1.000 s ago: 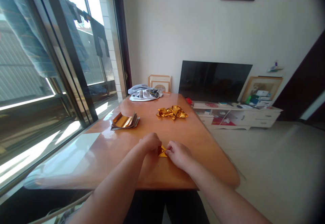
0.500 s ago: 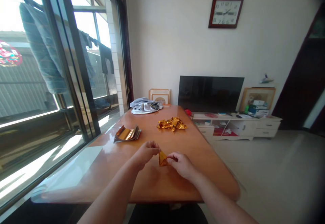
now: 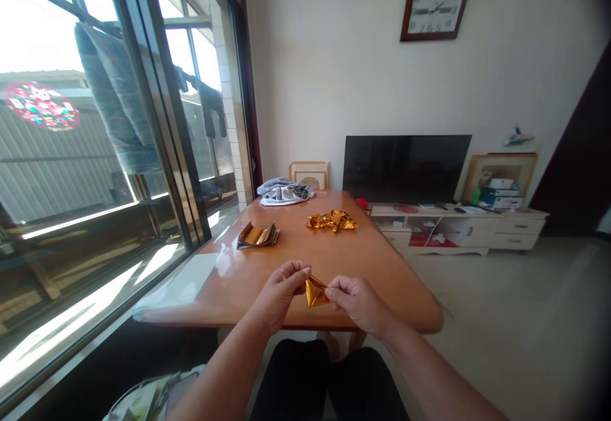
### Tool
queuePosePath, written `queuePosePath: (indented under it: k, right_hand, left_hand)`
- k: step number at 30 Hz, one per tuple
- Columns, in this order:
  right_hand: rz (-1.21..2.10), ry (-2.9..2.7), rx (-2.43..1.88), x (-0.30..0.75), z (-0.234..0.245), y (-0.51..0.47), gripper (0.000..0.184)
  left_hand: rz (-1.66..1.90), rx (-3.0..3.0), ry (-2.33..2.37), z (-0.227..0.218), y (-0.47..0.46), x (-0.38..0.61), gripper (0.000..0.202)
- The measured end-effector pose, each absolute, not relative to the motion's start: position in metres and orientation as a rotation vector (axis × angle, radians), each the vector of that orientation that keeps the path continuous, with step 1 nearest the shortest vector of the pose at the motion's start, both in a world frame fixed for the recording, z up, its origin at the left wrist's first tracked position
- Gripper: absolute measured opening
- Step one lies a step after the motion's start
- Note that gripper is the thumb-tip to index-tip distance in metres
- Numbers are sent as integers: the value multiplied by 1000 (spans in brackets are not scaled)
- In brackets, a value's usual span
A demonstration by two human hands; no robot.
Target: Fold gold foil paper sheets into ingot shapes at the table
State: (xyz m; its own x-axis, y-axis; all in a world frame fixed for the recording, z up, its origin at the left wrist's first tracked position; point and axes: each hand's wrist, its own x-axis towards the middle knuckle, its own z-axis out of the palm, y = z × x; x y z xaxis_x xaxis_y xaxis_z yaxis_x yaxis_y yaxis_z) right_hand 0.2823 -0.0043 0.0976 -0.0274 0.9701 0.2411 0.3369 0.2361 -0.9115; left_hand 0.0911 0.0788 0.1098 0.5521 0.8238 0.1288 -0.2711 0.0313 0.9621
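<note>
Both hands pinched a small folded piece of gold foil over a wooden table's near edge.

The left hand (image 3: pixel 278 297) and right hand (image 3: pixel 361 306) were closed to narrow fingertip pinches on either side of the folded piece of gold foil (image 3: pixel 317 290), held just clear of the tabletop. Pulling apart could have torn or creased the thin foil; a slackened pinch could have dropped it past the edge. Beyond lay the glossy wooden table (image 3: pixel 229 284), a stack of foil sheets (image 3: pixel 256 235), crumpled gold foil (image 3: pixel 332 220) and a folded grey garment (image 3: pixel 285 193). A television (image 3: pixel 407 168) stood on a white cabinet (image 3: pixel 458 230), below a wall clock (image 3: pixel 435 9).
</note>
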Motion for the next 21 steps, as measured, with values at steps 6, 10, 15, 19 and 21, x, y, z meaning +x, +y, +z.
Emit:
queuePosePath:
  k: [6, 10, 15, 19, 21]
  right_hand:
    - [762, -1569, -1281, 266, 111, -27, 28]
    - [766, -1596, -1287, 261, 113, -35, 31]
    - [751, -1593, -1242, 255, 112, -37, 35]
    - [827, -1565, -1233, 254, 109, -39, 37]
    - [871, -1554, -1217, 254, 109, -42, 38]
  left_hand:
    - [889, 1252, 499, 106, 36, 88, 22]
    - [927, 1256, 479, 108, 23, 83, 21]
    - [953, 1252, 478, 106, 17, 78, 21]
    - [917, 1221, 476, 105, 14, 73, 23]
    - [896, 1219, 486, 107, 12, 70, 26]
